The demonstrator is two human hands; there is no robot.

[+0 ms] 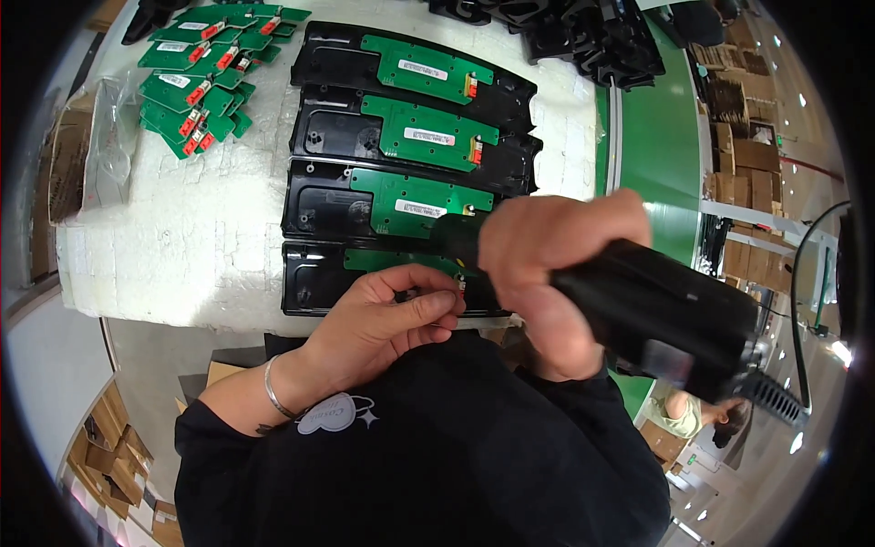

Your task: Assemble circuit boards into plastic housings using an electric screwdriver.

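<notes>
All four black panels (pixel 314 292) have a green board (pixel 392 260) laid in, the closest one partly under the left hand (pixel 387 314). Can't tell which are screwed down, and the loose boards (pixel 187 91) piled upper left look like plenty left to do. Right hand (pixel 556 264) is clenched round a black power driver (pixel 665 314); left fingers bunch up by a red connector (pixel 461 290), can't tell if gripping. White labels (pixel 424 69) have print, mostly too tiny.
</notes>
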